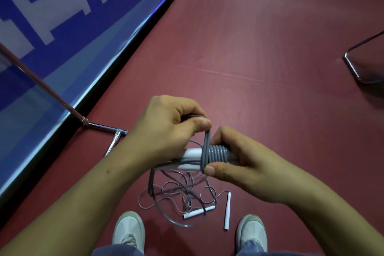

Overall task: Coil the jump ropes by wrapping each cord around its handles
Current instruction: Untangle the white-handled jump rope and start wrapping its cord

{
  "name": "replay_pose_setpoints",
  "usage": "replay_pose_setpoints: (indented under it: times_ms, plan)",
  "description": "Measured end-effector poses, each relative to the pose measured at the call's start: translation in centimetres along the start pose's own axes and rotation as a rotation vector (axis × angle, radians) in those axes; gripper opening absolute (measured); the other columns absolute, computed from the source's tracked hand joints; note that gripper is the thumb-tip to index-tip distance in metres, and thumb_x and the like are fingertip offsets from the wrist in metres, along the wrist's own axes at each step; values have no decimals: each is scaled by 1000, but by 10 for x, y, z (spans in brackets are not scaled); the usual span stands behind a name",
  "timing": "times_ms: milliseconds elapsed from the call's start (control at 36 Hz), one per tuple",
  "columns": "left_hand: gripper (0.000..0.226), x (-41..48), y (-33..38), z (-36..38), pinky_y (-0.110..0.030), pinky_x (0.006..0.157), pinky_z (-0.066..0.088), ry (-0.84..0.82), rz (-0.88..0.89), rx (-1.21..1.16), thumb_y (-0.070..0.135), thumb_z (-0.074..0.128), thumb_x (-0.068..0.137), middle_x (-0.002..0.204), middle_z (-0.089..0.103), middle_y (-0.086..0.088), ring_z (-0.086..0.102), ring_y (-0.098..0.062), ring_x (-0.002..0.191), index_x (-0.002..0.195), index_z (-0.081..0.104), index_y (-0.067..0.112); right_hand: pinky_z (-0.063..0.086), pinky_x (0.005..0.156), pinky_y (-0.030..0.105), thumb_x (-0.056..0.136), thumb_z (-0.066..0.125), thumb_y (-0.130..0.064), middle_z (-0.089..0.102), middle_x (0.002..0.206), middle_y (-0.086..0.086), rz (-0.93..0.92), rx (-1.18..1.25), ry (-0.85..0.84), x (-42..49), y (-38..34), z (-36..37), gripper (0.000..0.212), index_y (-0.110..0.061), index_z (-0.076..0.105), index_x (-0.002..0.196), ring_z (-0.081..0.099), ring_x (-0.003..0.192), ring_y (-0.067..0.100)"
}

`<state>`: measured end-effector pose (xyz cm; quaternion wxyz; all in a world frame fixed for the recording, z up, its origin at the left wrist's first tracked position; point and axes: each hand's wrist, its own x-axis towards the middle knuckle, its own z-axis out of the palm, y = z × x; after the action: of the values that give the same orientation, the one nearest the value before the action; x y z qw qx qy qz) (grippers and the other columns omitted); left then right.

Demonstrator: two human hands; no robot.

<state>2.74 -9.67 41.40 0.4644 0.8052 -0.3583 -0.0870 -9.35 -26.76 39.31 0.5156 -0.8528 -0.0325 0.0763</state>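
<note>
- The right hand [239, 164] grips one end of a pair of white handles [193, 154] held side by side at waist height, with the thumb pressed on the outermost turn of cord
- The grey cord [216, 153] sits in tight turns around the handles, just beside the right fingers
- The left hand [166, 124] pinches a strand rising from that coil between its thumb and curled fingers, above the handles
- A second jump rope [182, 191] lies on the floor between the two shoes [128, 228], its thin cord in a loose tangle and its two white handles apart
- The floor [259, 48] is dark red and matt, crossed by a seam
- A blue banner [62, 33] with white lettering runs along the left, with a red pole [41, 83] on a chrome foot against it
- A bent metal tube [353, 64] rests on the floor at the right edge
</note>
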Motion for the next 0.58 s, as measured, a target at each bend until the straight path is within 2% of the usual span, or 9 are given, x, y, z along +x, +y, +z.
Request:
replay_pose_setpoints:
  times_ms: [83, 167, 361, 444, 500, 583]
  plan:
    - [8, 1, 1, -1, -37, 63, 49, 0, 9, 16, 17, 80, 84, 63, 69, -3, 65, -22, 63, 77, 78, 19, 37, 58, 27, 82, 78, -38, 51, 69, -12, -7, 52, 46, 2, -5, 6, 30, -27, 50, 89, 43, 62, 4]
    - [6, 1, 3, -1, -32, 59, 49, 24, 9, 49, 20, 82, 82, 59, 68, 2, 63, -15, 58, 76, 79, 21, 38, 54, 29, 76, 83, -38, 50, 66, -9, -6, 87, 103, 3, -9, 12, 40, -19, 49, 86, 44, 60, 7]
    - [7, 3, 0, -12, -28, 58, 48, 57, -68, 61, 25, 83, 80, 57, 67, 4, 62, -14, 57, 75, 80, 21, 36, 52, 16, 86, 79, -10, 54, 60, -13, 48, 207, 101, 0, -14, 0, 28, -10, 51, 87, 44, 54, 0]
    - [8, 3, -1, -20, -27, 61, 50, -49, -128, 43, 27, 81, 80, 58, 68, 5, 60, -6, 55, 74, 80, 23, 36, 54, 19, 82, 83, -17, 54, 64, -11, 43, 233, 89, 0, -18, 2, 29, -16, 53, 84, 45, 57, 5]
    - [8, 3, -2, -29, -29, 61, 51, -155, -165, -23, 29, 81, 79, 61, 70, -1, 60, -7, 56, 74, 80, 23, 36, 54, 23, 77, 80, -21, 54, 67, -5, 54, 278, 70, 0, -19, 3, 26, -17, 55, 82, 44, 59, 10]
    - [16, 4, -10, -37, -24, 58, 47, -270, -189, -177, 35, 84, 74, 60, 68, -7, 57, -10, 57, 74, 81, 19, 37, 53, 25, 74, 82, -21, 56, 69, 3, 70, 429, 22, -3, -20, 1, 27, -14, 58, 84, 44, 60, 14]
